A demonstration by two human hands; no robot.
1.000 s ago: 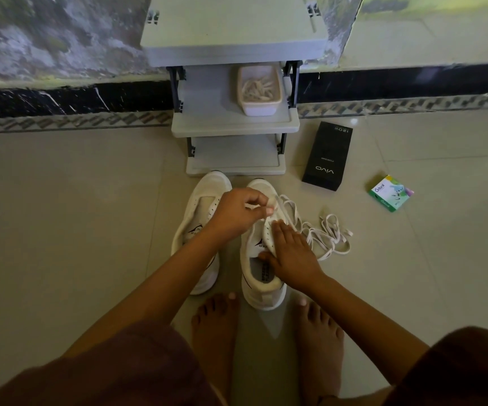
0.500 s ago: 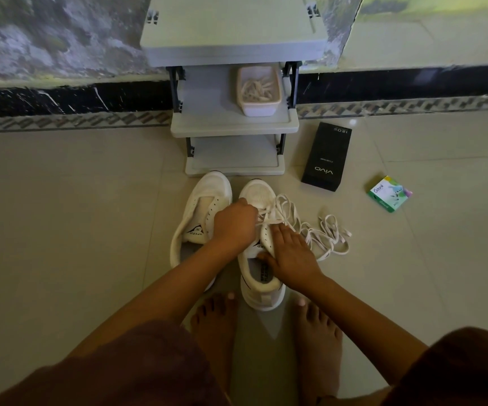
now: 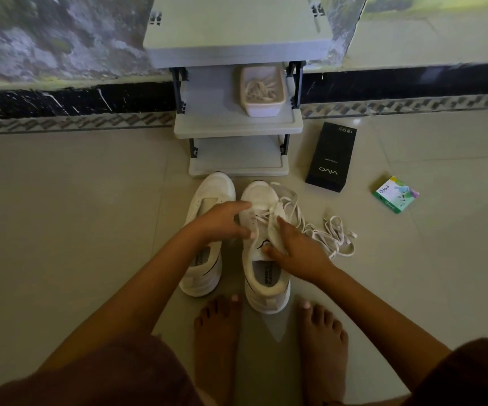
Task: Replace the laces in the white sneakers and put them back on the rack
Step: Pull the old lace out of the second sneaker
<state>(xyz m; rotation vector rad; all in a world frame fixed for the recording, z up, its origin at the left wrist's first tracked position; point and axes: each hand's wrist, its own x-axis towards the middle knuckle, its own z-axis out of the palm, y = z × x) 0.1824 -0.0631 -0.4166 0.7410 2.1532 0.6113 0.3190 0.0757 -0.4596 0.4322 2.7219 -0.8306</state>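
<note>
Looking down at both white sneakers on the floor, right in front of the rack (image 3: 237,127). Right hand (image 3: 298,254) pinches the tongue (image 3: 272,232) of the right sneaker (image 3: 266,276) between thumb and fingers. Left hand (image 3: 222,222) sits at that shoe's inner side, fingers spread and loose, gripping nothing. The lace (image 3: 335,235) is partly threaded, with the rest trailing onto the floor to the right. The left sneaker (image 3: 215,189) sits just beside it.

The sneaker (image 3: 259,194) I'm handling looks like soft matt cloth, laces (image 3: 332,238) flat woven tape. My rack (image 3: 237,124) is smooth grey plastic, floor tiles (image 3: 61,200) gleam glossy, that black box (image 3: 330,156) is matt card.
</note>
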